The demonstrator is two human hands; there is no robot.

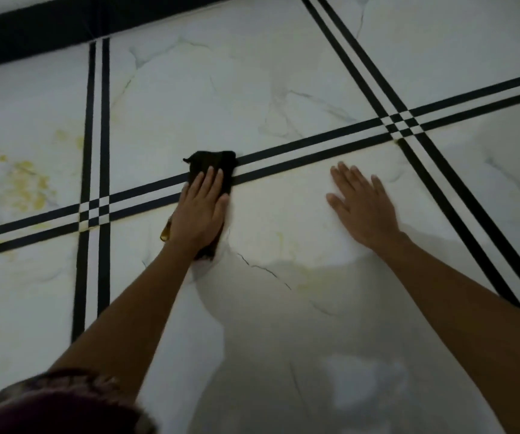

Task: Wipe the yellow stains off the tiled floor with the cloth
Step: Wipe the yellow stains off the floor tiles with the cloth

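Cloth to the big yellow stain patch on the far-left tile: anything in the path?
Nothing visible. The left hand presses the cloth down; between it and the yellow stains lies only bare tile and the black stripes, which look flush. The right hand rests on the opposite side, out of the path.

You are looking down at a floor (pixel 208 89) of large white tiles with faint grey marble veins. Paired black strips (pixel 315 138) are running between the tiles and crossing in small checkered squares (pixel 404 124), while a broad dark band (pixel 33 32) is lying along the far edge. Dim, soft light is falling, and a grey shadow (pixel 283 324) is spreading over the nearest tile.
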